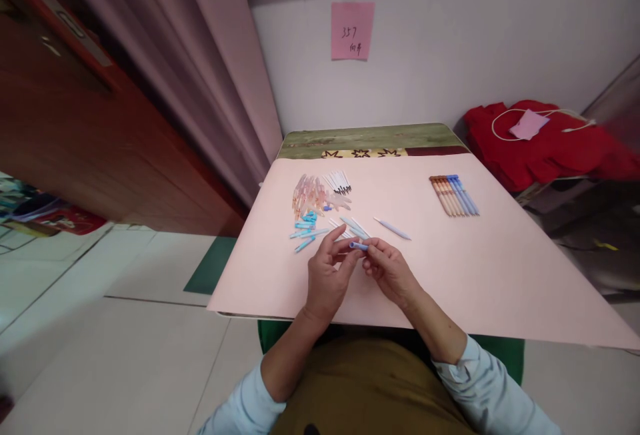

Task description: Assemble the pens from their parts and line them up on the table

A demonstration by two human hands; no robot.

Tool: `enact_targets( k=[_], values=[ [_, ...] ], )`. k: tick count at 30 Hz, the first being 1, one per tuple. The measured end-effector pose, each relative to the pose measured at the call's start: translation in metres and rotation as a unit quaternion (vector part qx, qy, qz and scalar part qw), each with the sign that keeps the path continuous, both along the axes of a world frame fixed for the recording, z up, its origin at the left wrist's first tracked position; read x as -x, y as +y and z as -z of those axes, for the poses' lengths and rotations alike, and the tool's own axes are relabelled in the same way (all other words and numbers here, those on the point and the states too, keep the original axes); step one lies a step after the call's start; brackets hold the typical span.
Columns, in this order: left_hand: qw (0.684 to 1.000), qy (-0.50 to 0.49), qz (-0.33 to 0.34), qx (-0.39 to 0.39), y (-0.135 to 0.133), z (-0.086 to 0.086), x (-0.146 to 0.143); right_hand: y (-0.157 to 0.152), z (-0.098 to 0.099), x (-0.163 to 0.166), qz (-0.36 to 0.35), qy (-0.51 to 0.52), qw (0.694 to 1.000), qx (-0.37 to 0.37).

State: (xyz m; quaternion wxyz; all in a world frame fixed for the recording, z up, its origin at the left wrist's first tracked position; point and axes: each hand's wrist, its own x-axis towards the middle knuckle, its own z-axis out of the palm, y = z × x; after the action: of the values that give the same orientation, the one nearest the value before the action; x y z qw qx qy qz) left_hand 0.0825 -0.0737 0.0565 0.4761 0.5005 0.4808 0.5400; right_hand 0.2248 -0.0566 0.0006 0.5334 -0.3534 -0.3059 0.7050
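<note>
In front of me a short blue pen tube (358,246) with a hollow end is held over the table. My right hand (390,271) pinches its right end between thumb and fingers. The thumb and a finger of my left hand (327,271) close on its other end, with the index finger raised. Just beyond my fingers lie pale blue pen barrels (353,227) and white refills, partly hidden. A light blue pen body with a pointed tip (393,229) lies to the right of these. Bright blue pen parts (306,228) are scattered left of my hands.
Clear pinkish pen barrels (311,193) are heaped at the back left, beside white refills with black ends (340,183). A row of brown and blue pens (454,196) lies at the right. Red cloth (545,155) and a white cable are beyond the table's right edge.
</note>
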Motion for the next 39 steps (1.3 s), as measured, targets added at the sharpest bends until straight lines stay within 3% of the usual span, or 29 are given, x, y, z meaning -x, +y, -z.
enact_targets(
  k=[4, 10, 12, 15, 19, 23, 28, 32, 39],
  values=[
    [0.999, -0.035, -0.013, 0.027, 0.006, 0.003, 0.002, -0.001, 0.003, 0.0, -0.017, -0.024, 0.999, -0.023],
    [0.999, 0.001, 0.005, 0.035, 0.02, 0.003, 0.015, -0.002, 0.01, 0.003, 0.008, -0.102, 0.992, -0.075],
    [0.999, 0.001, -0.028, 0.027, 0.026, 0.002, 0.026, -0.002, 0.01, 0.002, 0.053, -0.124, 0.987, -0.089],
    [0.992, 0.013, -0.127, 0.0, 0.035, 0.003, 0.052, -0.001, 0.009, 0.0, 0.142, -0.158, 0.972, -0.103],
    [0.966, 0.177, -0.185, -0.029, 0.038, 0.012, 0.085, -0.001, 0.006, -0.002, 0.207, -0.197, 0.953, -0.104],
    [0.919, 0.375, -0.111, -0.034, 0.032, 0.026, 0.091, -0.002, 0.009, -0.003, 0.216, -0.22, 0.945, -0.107],
    [0.878, 0.477, -0.033, -0.03, 0.028, 0.036, 0.072, -0.001, 0.016, -0.003, 0.24, -0.242, 0.933, -0.118],
    [0.861, 0.507, -0.013, -0.026, 0.03, 0.038, 0.065, -0.001, 0.017, -0.003, 0.244, -0.245, 0.931, -0.118],
    [0.871, 0.487, 0.009, -0.06, 0.025, 0.034, 0.045, 0.0, 0.015, -0.002, 0.241, -0.235, 0.936, -0.106]
  ],
)
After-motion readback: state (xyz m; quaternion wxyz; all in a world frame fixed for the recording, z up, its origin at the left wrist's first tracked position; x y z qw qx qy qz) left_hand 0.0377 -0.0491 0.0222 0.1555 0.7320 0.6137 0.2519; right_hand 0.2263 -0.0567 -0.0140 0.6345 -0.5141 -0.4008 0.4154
